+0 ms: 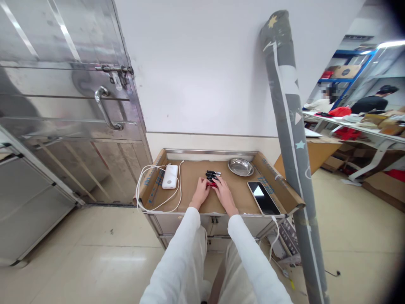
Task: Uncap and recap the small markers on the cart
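One red piece point(211, 184) near the middle of the cardboard point(193, 164) on the cart point(166, 223), caught between the fingertips of left hand point(200, 192) and right hand point(224, 195). Long axis running crosswise, roughly side to side before the body rather than pointing away from it. Left end at the left fingers, right end at the right fingers; neither hand clearly nearer.

Left hand: fingers bent and drawn together, nearly closed, pinching the red piece at its left end. Right hand: back uppermost, fingers bent and slightly fanned, tips closed on the right end; too small to tell how firmly.

Just beyond the red piece, on the side away from the body, black pieces point(211, 173) lying close together, also mostly crosswise, so roughly parallel to it. Partly hidden by the fingers; cannot tell how many, or whether touched.

Off to the right and farther back, a dish point(241, 167); nearer on that same side, a phone point(263, 198) lying aslant. To the left, well apart from left hand, a power bank point(170, 176) beside a looped cable point(137, 194).
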The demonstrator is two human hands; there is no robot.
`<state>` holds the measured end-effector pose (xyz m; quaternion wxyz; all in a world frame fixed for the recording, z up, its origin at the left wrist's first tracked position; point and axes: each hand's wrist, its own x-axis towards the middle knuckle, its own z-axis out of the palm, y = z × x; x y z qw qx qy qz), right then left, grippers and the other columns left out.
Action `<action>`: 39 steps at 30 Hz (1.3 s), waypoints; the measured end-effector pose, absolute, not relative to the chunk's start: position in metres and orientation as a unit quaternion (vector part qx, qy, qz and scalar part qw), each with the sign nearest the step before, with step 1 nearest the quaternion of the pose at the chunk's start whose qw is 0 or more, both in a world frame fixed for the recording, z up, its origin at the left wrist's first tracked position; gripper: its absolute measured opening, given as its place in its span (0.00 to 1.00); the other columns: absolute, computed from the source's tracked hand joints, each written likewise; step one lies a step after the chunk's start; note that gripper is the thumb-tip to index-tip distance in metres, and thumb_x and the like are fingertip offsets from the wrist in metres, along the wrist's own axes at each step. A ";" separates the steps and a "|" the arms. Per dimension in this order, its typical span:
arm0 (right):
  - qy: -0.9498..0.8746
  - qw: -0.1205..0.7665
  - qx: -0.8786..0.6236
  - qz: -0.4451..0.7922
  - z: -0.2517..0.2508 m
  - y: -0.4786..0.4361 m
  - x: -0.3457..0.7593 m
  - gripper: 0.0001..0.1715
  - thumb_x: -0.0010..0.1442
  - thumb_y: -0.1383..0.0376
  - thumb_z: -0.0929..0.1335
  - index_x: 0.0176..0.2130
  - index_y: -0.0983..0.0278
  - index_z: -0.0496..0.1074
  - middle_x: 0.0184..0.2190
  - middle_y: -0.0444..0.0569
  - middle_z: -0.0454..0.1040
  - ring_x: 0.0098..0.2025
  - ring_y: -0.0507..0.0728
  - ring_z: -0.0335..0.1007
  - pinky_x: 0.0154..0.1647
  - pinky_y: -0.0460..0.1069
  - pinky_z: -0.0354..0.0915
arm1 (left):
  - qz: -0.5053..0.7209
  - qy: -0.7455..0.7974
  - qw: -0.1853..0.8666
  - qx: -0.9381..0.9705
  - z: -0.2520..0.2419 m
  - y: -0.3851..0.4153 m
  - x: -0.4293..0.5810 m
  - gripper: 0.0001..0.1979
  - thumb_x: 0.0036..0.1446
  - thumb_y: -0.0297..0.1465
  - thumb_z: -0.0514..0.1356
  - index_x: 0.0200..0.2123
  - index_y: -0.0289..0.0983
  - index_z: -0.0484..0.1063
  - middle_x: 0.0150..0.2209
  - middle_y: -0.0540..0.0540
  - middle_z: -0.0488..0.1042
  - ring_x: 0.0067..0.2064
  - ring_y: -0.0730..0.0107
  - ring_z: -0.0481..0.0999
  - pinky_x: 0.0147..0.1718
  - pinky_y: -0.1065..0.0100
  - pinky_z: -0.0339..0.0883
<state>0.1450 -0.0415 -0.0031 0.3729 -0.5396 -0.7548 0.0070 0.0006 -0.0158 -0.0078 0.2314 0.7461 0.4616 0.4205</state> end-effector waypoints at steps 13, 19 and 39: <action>-0.746 0.323 -0.580 -0.050 -0.002 -0.047 0.146 0.16 0.65 0.64 0.57 0.39 0.62 0.72 0.37 0.52 0.69 0.40 0.58 0.63 0.43 0.53 0.61 | 0.304 0.503 0.084 0.805 0.002 -0.026 0.002 0.05 0.60 0.27 0.53 0.39 0.39 0.66 0.39 0.45 0.65 0.40 0.66 0.71 0.43 0.63 0.67; -0.719 0.311 -0.618 -0.069 -0.005 -0.042 0.149 0.17 0.66 0.65 0.56 0.38 0.62 0.72 0.36 0.53 0.70 0.40 0.59 0.63 0.41 0.52 0.59 | 0.316 0.521 0.077 0.790 -0.001 -0.022 0.001 0.05 0.61 0.28 0.52 0.38 0.39 0.66 0.37 0.46 0.65 0.37 0.66 0.71 0.38 0.66 0.66; -0.665 0.276 -0.684 -0.116 -0.011 -0.027 0.166 0.16 0.63 0.69 0.55 0.41 0.68 0.69 0.38 0.57 0.69 0.41 0.59 0.64 0.43 0.52 0.59 | 0.291 0.687 -0.075 0.662 -0.003 -0.009 -0.007 0.14 0.57 0.22 0.48 0.45 0.29 0.66 0.49 0.31 0.69 0.52 0.53 0.69 0.50 0.56 0.62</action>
